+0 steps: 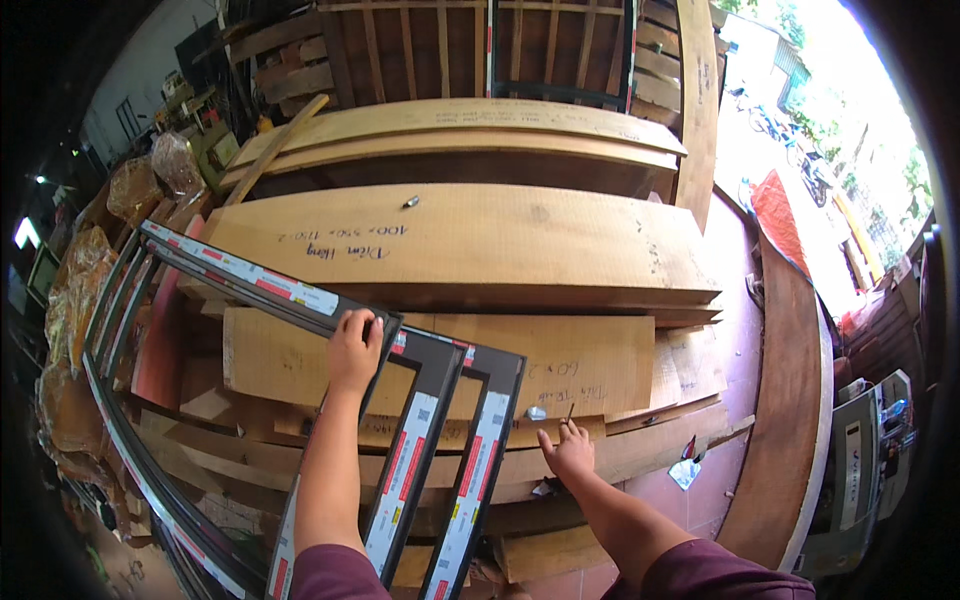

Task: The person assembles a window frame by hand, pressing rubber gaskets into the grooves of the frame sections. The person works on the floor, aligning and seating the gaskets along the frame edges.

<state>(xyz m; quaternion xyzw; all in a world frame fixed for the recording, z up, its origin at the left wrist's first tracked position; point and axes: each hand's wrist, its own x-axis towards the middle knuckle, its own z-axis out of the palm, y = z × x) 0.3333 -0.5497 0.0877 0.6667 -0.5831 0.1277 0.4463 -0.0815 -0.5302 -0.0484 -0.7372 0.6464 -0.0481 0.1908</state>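
My left hand [355,350] is closed over the upper corner of a dark metal frame [270,285], whose bars carry white and red protective film. Several similar frames stand together with it, including one with an upright bar [470,480] nearer the middle. To the right, my right hand [568,450] hovers over the lower planks, its fingers pinched around a thin, dark, pencil-like stick [571,411]. A small silvery piece [536,413] lies on the board just beyond that hand. On the wide plank [560,235] farther off rests a small metallic object [411,202].
Thick wooden slabs lie stacked ahead, several with handwriting. A narrow batten [275,150] leans at the far left beside plastic-wrapped furniture [75,300]. Along the right runs a long brown board [775,400], near a grey machine [865,460] and an orange-red sheet [780,215].
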